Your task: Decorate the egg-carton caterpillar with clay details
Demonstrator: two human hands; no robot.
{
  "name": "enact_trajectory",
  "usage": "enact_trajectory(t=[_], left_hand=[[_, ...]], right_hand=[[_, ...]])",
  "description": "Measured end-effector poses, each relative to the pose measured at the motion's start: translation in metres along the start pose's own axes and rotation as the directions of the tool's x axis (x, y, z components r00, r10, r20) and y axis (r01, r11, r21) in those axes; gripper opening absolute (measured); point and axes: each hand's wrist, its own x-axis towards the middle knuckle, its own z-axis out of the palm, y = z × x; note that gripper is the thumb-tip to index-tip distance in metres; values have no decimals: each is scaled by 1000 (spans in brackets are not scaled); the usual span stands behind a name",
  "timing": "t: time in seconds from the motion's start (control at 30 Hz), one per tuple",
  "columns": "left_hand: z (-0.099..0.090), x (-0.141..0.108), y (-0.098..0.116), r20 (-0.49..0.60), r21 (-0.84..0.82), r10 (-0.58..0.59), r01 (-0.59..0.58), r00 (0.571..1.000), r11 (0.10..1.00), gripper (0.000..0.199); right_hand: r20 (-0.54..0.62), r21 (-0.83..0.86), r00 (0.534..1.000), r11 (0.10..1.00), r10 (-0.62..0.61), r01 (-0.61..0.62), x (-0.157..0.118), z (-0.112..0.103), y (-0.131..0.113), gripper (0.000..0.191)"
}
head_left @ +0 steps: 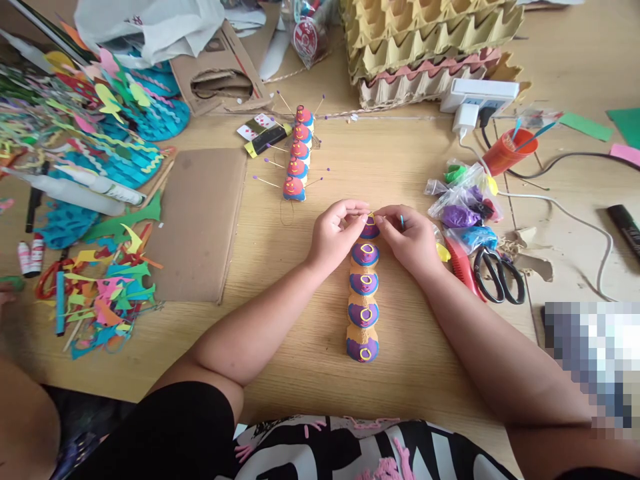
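Observation:
A strip of egg-carton cups [362, 315], painted purple and blue, lies lengthwise on the wooden table, with a yellow ring on top of each cup. At its far end, my left hand [341, 230] and my right hand [407, 237] close in on either side of the last cup [369, 229]. The fingertips of both are pinched at a bit of yellow by the top of that cup. A small blue piece shows at my right fingers. Farther back stands a second strip [299, 159], red and blue, with thin purple-tipped sticks out to its sides.
Cardboard [193, 223] and paper scraps [110, 293] lie left. Egg trays [430, 47] are stacked at the back. On the right are a power strip [480, 93], an orange cup [507, 152], bagged clay [463, 215], black scissors [499, 275] and a white cable.

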Motion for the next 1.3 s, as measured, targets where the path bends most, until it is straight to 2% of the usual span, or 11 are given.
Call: enact_trajectory(t=[0.23,0.5,0.77,1.03,1.3], left_hand=[[0,-1,1,-12,35,25,-25,1000,999,14],[-2,-3,7,-9,100,-7,7,1000,995,14],[-5,-3,6,23,148,53,-56,998,987,12],[-3,-3,1,-11,111,26,-25,1000,993,15],[-2,-3,-2,-18,91,79,-77,997,993,16]], right_hand=[[-8,14,1000,1000,-9,9,0,-1,-1,12],[-10,11,1000,1000,-23,23,-1,-2,-1,14],[2,3,1000,1000,-29,29,-1,-2,1,15],[35,-29,998,998,-47,48,0,-3,0,15],[46,-29,998,998,-47,48,0,-4,-1,17]])
